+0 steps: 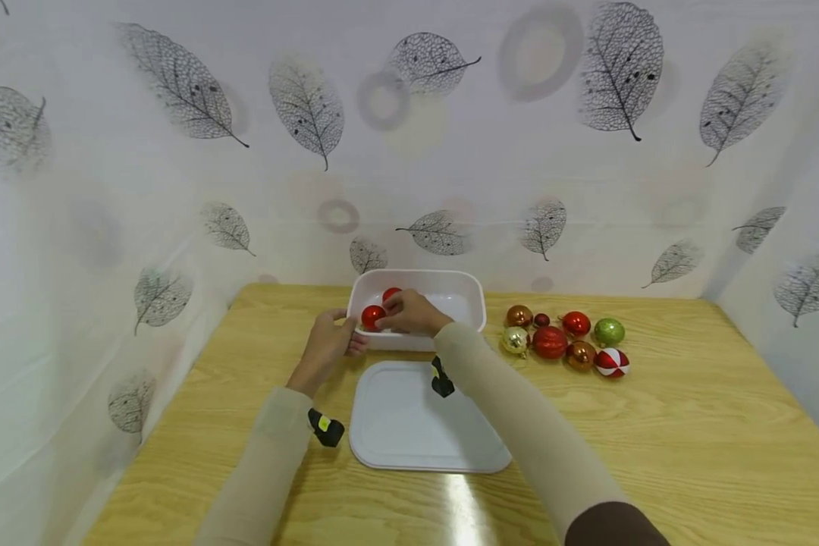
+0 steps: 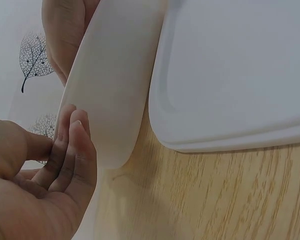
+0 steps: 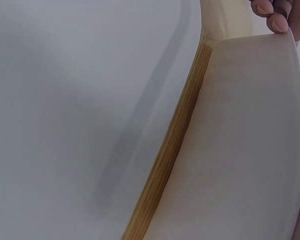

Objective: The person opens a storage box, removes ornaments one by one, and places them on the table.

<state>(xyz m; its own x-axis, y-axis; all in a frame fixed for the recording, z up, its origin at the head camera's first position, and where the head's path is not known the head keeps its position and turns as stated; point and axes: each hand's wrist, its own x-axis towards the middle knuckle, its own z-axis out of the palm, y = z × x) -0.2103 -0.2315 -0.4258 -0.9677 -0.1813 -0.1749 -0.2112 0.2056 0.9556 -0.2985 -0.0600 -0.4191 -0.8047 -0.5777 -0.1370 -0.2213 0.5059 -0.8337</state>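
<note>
A white plastic box (image 1: 403, 343) stands at the back of the table, with its front-left corner rim pinched between the thumb and fingers of my left hand (image 1: 324, 341). In the left wrist view, that hand (image 2: 55, 175) has its fingertips on the outer wall. My right hand (image 1: 412, 313) reaches over the front rim into the box. Its thumb and fingers pinch a shiny red Christmas bauble (image 1: 371, 316) at the left end. Just behind, a second red bauble (image 1: 390, 293) lies partly hidden by the right hand.
A flat white lid (image 1: 416, 425) lies in front of the box. To the right sit several baubles, among them a large red one (image 1: 549, 343), a green one (image 1: 610, 331), a gold one (image 1: 516, 340) and a red-and-white one (image 1: 612, 362). A leaf-patterned curtain hangs behind.
</note>
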